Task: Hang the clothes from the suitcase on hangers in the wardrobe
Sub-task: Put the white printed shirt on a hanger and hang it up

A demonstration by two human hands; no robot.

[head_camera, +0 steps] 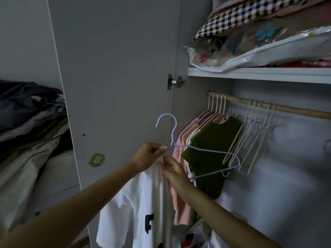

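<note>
My left hand (149, 156) pinches the white shirt (136, 199) at its collar, up against the neck of the blue hanger (197, 149). My right hand (172, 171) pinches the cloth just below. The shirt hangs limp and light in front of the open wardrobe door (116, 68); the thin wire hanger will likely flex, so I'd carry it by the hook (166, 120) toward the rod (268, 106).

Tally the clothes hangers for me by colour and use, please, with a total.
Thin blue wire hanger, pinched by the left hand together with the white T-shirt: 1
Cream wire hangers carrying clothes on the wooden rail: 5
Empty cream wire hangers: about 4, they overlap
Total: about 10
</note>
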